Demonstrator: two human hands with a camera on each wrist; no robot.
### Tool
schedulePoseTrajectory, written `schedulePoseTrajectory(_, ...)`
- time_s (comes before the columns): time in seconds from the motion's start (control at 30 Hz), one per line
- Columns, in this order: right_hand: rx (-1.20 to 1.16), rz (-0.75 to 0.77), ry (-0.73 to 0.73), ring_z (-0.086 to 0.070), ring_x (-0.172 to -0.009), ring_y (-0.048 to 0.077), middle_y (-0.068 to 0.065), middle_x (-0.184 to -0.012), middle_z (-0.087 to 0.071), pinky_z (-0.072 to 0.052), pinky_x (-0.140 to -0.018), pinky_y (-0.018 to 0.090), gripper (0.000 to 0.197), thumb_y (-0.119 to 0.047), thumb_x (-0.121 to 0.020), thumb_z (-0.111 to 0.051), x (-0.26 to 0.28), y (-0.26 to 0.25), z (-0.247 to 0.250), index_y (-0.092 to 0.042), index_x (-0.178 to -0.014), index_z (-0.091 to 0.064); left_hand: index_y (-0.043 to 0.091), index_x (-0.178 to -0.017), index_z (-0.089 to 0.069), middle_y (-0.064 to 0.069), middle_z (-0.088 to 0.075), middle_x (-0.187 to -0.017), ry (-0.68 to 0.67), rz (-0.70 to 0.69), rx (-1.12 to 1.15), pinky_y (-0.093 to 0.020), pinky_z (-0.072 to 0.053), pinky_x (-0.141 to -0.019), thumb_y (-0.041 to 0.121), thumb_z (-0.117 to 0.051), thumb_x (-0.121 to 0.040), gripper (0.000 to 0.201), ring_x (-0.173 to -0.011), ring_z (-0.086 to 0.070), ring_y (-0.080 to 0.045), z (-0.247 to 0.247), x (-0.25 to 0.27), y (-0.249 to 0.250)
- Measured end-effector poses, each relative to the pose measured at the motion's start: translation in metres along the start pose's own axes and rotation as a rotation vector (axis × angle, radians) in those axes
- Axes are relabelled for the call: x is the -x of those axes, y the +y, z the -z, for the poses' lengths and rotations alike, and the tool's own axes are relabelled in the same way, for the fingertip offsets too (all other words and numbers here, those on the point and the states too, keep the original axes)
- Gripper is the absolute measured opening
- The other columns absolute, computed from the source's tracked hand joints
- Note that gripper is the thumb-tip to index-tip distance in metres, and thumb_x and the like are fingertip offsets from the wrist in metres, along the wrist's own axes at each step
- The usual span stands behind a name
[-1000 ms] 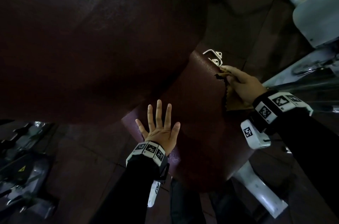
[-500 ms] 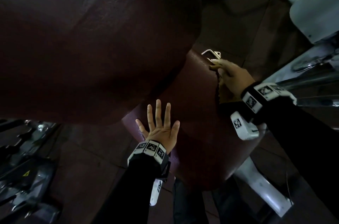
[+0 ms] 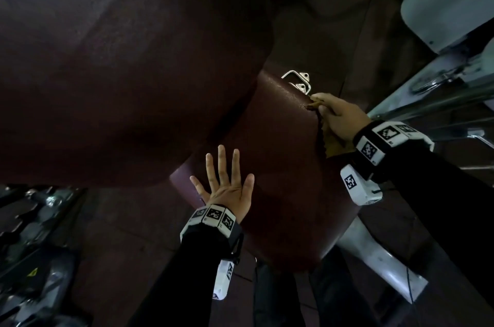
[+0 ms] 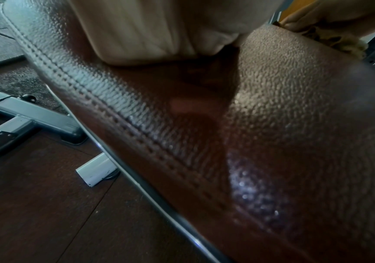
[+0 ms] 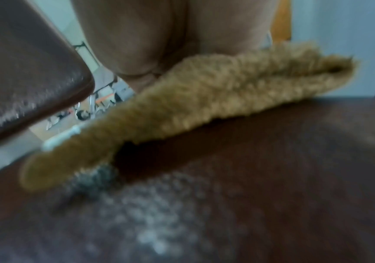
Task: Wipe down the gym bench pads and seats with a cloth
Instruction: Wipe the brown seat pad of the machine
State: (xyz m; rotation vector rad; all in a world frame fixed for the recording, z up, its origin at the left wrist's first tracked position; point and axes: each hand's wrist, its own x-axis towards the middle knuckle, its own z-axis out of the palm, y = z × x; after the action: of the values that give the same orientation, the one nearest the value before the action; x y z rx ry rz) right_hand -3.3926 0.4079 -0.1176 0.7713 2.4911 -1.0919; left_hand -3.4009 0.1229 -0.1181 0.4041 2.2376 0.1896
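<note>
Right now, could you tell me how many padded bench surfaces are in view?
2. The large backrest pad fills the upper left of the head view; the smaller seat pad lies below it, under both hands. Others may be out of frame.

Seat pad (image 3: 280, 166): dark maroon, textured vinyl, stitched edge, lying below the big back pad (image 3: 120, 59).
Cloth (image 3: 324, 136): tan, fuzzy, bunched against the seat pad's right edge.

Dim room: dark reddish-brown floor (image 3: 112, 233), pale metal frame tubes (image 3: 385, 254), perhaps weights (image 3: 29, 209) at left.
</note>
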Motion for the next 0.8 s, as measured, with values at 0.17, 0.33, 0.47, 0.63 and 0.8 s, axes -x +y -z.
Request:
schedulePoseTrajectory(0.17, -0.023, 0.135, 0.043, -0.043, -0.120, 0.007, -0.008, -0.136, -0.046, -0.027, -0.096, 0.017, 0.042, -0.020, -0.098, -0.045, 0.025, 0.026, -0.002, -0.030, -0.139, -0.041, 0.054, -0.109, 0.053, 0.020, 0.058, -0.129, 0.003, -0.003, 0.011, -0.045, 0.039, -0.082, 0.061, 0.001, -0.084, 0.058, -0.114, 0.057, -0.004, 0.000, 0.000, -0.001)
schedulePoseTrajectory(0.33, -0.248, 0.027, 0.189, -0.041, -0.122, 0.008, -0.004, -0.130, -0.048, -0.024, -0.101, 0.014, 0.039, -0.014, -0.096, -0.047, 0.082, 0.075, -0.013, -0.025, -0.134, -0.046, 0.053, -0.112, 0.051, 0.020, 0.057, -0.130, 0.014, -0.004, 0.007, -0.045, 0.039, -0.083, 0.062, 0.000, -0.084, 0.059, -0.115, 0.057, -0.004, -0.002, -0.001, -0.003)
schedulePoseTrajectory(0.47, -0.406, -0.025, 0.235, -0.042, -0.123, 0.006, -0.002, -0.132, -0.050, -0.027, -0.101, 0.014, 0.043, -0.009, -0.096, -0.047, 0.102, 0.086, -0.025, -0.022, -0.137, -0.044, 0.053, -0.115, 0.050, 0.019, 0.057, -0.131, 0.014, -0.011, 0.000, -0.046, 0.039, -0.083, 0.064, 0.001, -0.084, 0.059, -0.115, 0.056, -0.005, -0.003, -0.003, -0.005)
schedulePoseTrajectory(0.63, -0.547, -0.102, 0.270, -0.040, -0.126, 0.002, -0.006, -0.138, -0.045, -0.027, -0.107, 0.015, 0.047, -0.013, -0.095, -0.050, 0.093, 0.083, -0.024, -0.029, -0.138, -0.038, 0.054, -0.114, 0.051, 0.020, 0.057, -0.130, 0.030, 0.003, -0.011, -0.047, 0.038, -0.084, 0.064, 0.002, -0.083, 0.058, -0.115, 0.056, -0.004, -0.004, -0.003, -0.004)
schedulePoseTrajectory(0.8, -0.519, -0.369, 0.354, -0.053, -0.114, 0.025, 0.012, -0.121, -0.055, -0.041, -0.101, 0.038, 0.033, -0.034, -0.089, -0.060, 0.098, 0.086, -0.029, -0.020, -0.118, -0.053, 0.054, -0.110, 0.052, 0.020, 0.058, -0.128, 0.024, -0.001, -0.008, -0.047, 0.037, -0.085, 0.063, 0.001, -0.084, 0.058, -0.113, 0.057, -0.003, -0.003, -0.002, -0.003)
